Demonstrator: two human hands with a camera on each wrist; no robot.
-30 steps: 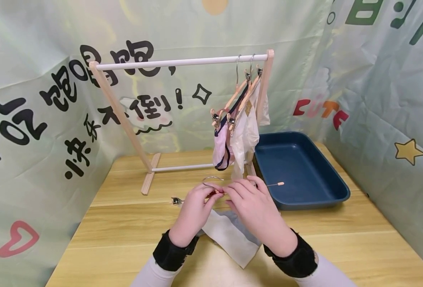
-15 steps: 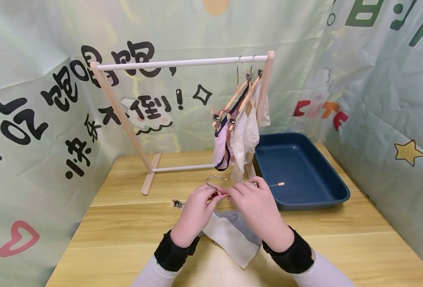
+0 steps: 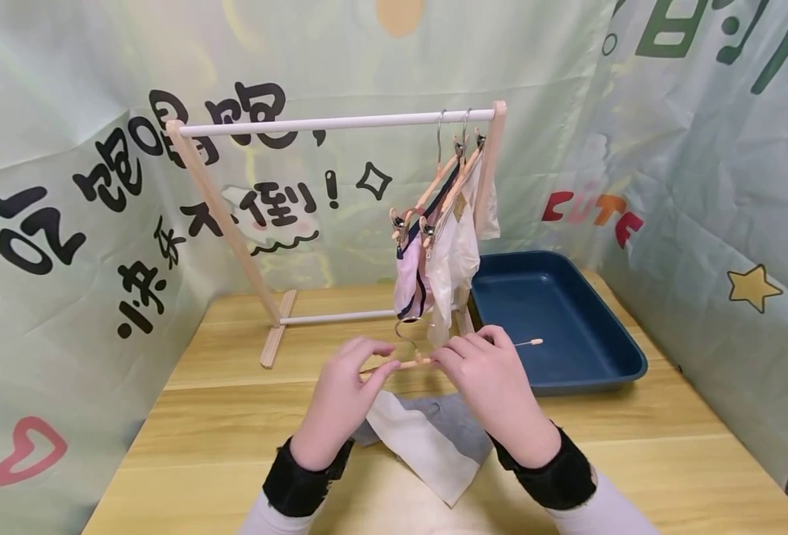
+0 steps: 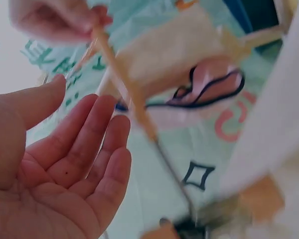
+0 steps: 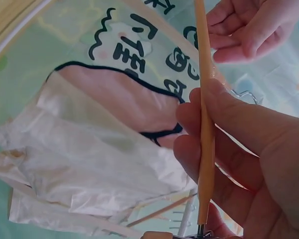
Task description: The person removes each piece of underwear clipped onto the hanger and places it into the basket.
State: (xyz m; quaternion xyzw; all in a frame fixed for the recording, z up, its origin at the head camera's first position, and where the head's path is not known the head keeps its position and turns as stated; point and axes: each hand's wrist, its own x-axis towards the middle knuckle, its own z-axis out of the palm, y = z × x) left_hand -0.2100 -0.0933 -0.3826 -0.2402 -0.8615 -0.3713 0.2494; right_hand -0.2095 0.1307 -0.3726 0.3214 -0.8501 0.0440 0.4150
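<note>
A peach-coloured clip hanger (image 3: pixel 415 362) with a metal hook is held level over the table in the head view. My right hand (image 3: pixel 494 390) pinches its bar between thumb and fingers, as the right wrist view also shows. My left hand (image 3: pixel 340 394) is at the bar's other side; in the left wrist view its fingers are relaxed and apart from the thumb, with the bar passing by the fingertips. A blurred clip (image 4: pixel 192 226) hangs at the bar's end near white cloth. Below the hands lies a grey and white cloth garment (image 3: pixel 434 446), partly hidden by them.
Behind the hands stands a clothes rack (image 3: pixel 340 122) with a white rail. Small garments hang at its right end, among them a pink one with dark trim (image 3: pixel 408 279) and a white one (image 3: pixel 452 256). A deep blue tray (image 3: pixel 567 312) sits at the right.
My left hand has let go of the hanger's middle and moved left along the bar. The right hand keeps its pinch and has shifted slightly right, so more of the bar shows.
</note>
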